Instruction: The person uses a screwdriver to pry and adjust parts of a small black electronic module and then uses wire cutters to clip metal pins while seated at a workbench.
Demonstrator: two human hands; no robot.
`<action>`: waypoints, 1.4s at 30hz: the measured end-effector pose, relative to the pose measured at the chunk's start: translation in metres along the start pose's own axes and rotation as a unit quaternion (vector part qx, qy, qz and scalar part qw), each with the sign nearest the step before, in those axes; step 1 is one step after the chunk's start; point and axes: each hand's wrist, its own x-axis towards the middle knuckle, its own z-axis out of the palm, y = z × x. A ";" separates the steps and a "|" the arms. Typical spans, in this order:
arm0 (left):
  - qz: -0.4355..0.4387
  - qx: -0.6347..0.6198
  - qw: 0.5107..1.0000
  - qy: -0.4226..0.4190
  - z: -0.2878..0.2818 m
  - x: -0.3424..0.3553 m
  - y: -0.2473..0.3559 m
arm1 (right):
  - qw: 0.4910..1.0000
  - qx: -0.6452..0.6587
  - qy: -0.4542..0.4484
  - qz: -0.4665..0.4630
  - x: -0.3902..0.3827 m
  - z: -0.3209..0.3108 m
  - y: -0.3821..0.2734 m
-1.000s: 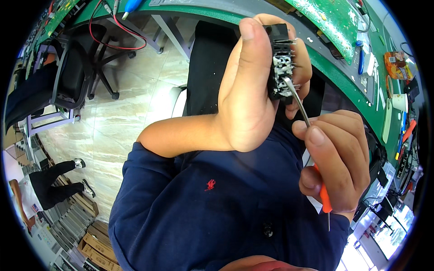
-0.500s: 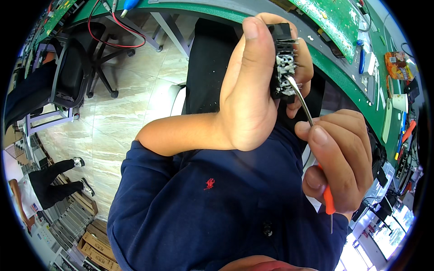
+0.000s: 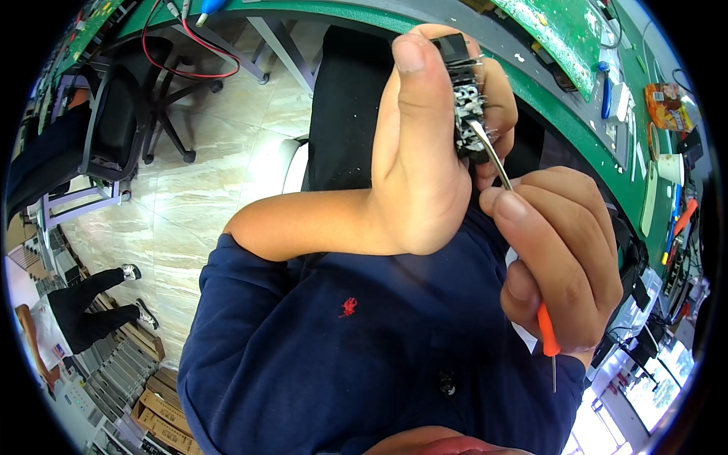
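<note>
My left hand (image 3: 425, 152) is raised, its thumb and fingers closed around a black block-shaped electronic part (image 3: 454, 49). Rows of thin metal pins stick out of the part, and lumpy white material (image 3: 468, 100) lies between them. Closed in my right hand (image 3: 565, 243) is a slim metal tool (image 3: 493, 161) with a bent, narrow tip. That tip touches the white material at the part's lower end. Below my right hand an orange handle (image 3: 547, 331) with a thin metal shaft pokes out. Fingers hide whether it belongs to the same tool.
Beyond my hands runs a green-topped bench (image 3: 523, 114) with a large green circuit board (image 3: 557, 45), blue-handled tool (image 3: 606, 98), snack bag (image 3: 669, 106) and white cup (image 3: 670, 168). Red and black leads (image 3: 182, 70) hang at its left, near a black chair (image 3: 114, 129). Another person (image 3: 72, 311) stands lower left.
Both hands have shifted slightly left together, with the part and the tool. The part leans a little more, and the tool's tip still touches the white material.
</note>
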 end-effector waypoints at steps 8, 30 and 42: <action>0.033 0.005 0.999 -0.006 0.000 0.000 -0.005 | 1.000 0.009 0.026 -0.003 0.001 0.003 0.000; 0.027 0.016 0.998 -0.048 -0.002 0.004 -0.005 | 0.995 0.043 -0.091 0.008 0.018 -0.024 0.004; 0.013 -0.014 0.999 -0.033 0.003 -0.002 0.000 | 0.997 0.037 -0.058 -0.017 0.014 -0.018 0.005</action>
